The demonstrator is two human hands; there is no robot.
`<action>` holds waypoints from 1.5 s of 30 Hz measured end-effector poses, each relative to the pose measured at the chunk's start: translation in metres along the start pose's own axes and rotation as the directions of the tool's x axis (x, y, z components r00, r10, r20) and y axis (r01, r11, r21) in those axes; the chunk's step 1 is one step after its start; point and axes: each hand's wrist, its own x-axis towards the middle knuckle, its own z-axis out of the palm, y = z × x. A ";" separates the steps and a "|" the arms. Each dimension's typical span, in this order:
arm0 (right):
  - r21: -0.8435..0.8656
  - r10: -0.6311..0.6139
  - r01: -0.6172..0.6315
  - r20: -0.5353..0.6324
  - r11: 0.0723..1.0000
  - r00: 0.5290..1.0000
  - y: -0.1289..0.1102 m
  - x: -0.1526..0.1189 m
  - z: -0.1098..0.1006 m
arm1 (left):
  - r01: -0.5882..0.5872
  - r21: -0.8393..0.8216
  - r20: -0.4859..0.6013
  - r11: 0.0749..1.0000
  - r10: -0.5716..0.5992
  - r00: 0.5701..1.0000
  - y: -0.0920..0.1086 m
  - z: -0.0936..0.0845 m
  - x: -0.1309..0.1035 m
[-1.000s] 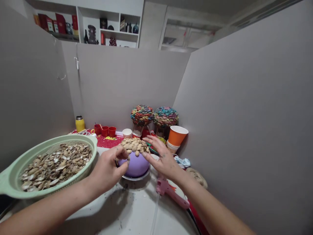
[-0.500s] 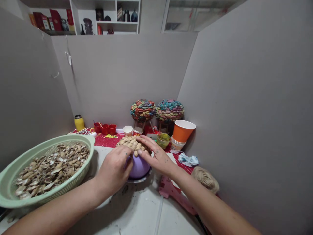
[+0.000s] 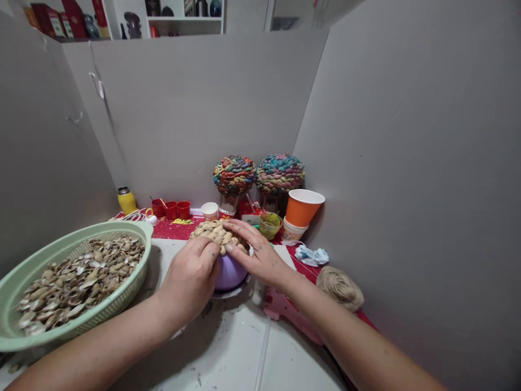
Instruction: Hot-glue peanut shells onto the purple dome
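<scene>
A rounded purple balloon-like form (image 3: 230, 273) sits in a dish (image 3: 233, 293) in front of me, its top covered with a layer of peanut shells (image 3: 215, 231). My left hand (image 3: 196, 271) is closed in a pinch at the near left lower edge of that layer; whatever lies between its fingertips is hidden. From the right, my right hand (image 3: 258, 252) rests with outstretched fingers over the shells, thumb touching the near edge. At left, a green colander (image 3: 148, 239) holds many loose peanut shells (image 3: 89, 279).
A pink glue gun (image 3: 280, 304) lies under my right forearm, beside a twine ball (image 3: 340, 288). Behind stand red cups (image 3: 171, 209), a yellow bottle (image 3: 127, 201), two colourful domes (image 3: 235, 175), and an orange cup (image 3: 303, 209). Grey partitions (image 3: 195, 98) enclose the table.
The view has tilted slightly downward. My left fingers have drawn in closer against the edge of the shell layer. My right hand stays in place on top.
</scene>
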 end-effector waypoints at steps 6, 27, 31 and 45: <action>-0.005 -0.015 0.015 -0.013 1.000 1.000 0.000 0.000 0.001 | 0.012 0.014 0.025 1.000 -0.012 1.000 0.000 0.003 0.002; -0.042 -0.026 0.023 -0.065 0.999 0.998 0.000 -0.001 0.004 | -0.019 -0.005 -0.034 1.000 0.019 0.999 -0.006 0.004 -0.004; -0.063 -0.020 0.015 -0.082 0.998 0.996 -0.002 0.000 0.006 | -0.001 -0.054 -0.068 0.999 -0.003 0.998 -0.010 0.006 -0.004; -0.086 0.014 -0.021 -0.092 0.996 0.996 -0.010 -0.005 0.011 | 0.185 -0.298 -0.238 0.936 -0.261 0.936 -0.012 -0.003 -0.015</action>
